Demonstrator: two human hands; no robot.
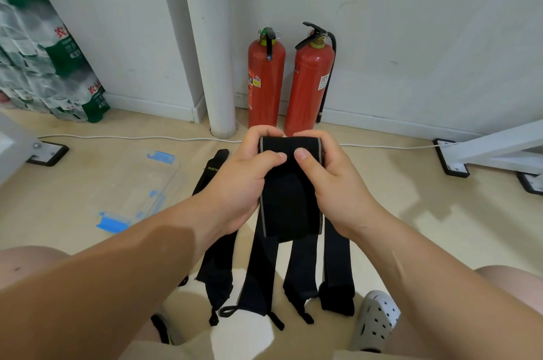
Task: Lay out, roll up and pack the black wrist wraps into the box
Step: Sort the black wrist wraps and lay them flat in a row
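Rolling step: both hands on one black wrist wrap, roll forming at its top end.

My left hand (246, 174) and right hand (332, 180) are clamped on the wrist wrap (289, 201). The thumbs press its front and the fingers curl behind the folded top edge. The tail hangs toward 6 o'clock. Four more wraps (258, 271) lie flat on the floor at 6 o'clock, beneath the hands. The clear plastic box (138, 183) with blue clips sits at 9 o'clock, well apart. To do this well I'd keep the grey edges stacked turn on turn, use even thumb pressure on both sides, and keep the tail straight and taut. A loose roll likely springs open in the box.
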